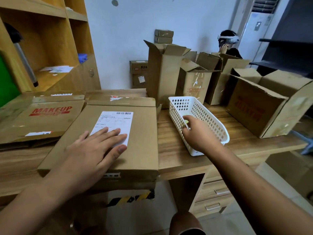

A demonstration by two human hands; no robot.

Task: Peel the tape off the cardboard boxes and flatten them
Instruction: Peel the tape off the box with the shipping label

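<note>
A: Flattened so far?
B: Flat boxes (144, 141), two stacks, left of basket (208, 116). Your left hand (94, 150) lies spread on the labelled one.
A: Outstanding?
B: Open boxes (162, 78), several, upright behind and right of basket. Your right hand (198, 134): curled inside basket, grip unclear.

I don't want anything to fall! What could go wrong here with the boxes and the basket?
1. The flattened box under the left hand seems to stick out past the desk edge, so a push might slide it off.
2. The white basket sits near that edge, so the right hand reaching into it could perhaps knock it over the side.
</note>
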